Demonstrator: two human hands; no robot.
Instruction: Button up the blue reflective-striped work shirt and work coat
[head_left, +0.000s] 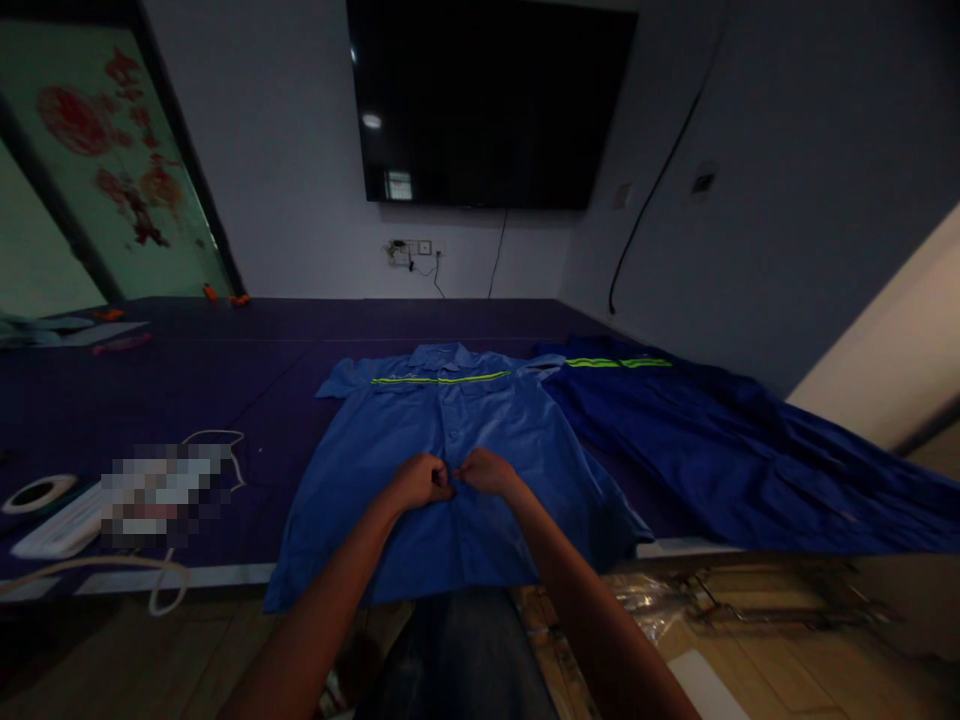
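A light blue short-sleeved shirt [375,440] lies face up on the purple table, its collar away from me and a yellow-green stripe across the chest. Its lower hem hangs over the near edge. My left hand [421,481] is closed on the front opening, fingers curled and pinching the cloth. Just beside it my right hand [486,472] pinches the other side of the same opening. The fingertips nearly meet; whether a button is between them is too small to tell. Dark blue clothing [690,440] with a similar stripe lies to the right, by the shirt's sleeve.
On the left of the purple table [270,345] are a roll of tape [41,493], a partly blurred white item [67,520] and a pale cord [161,570]. Small orange things [238,299] sit near the far edge. A television [495,100] hangs on the wall.
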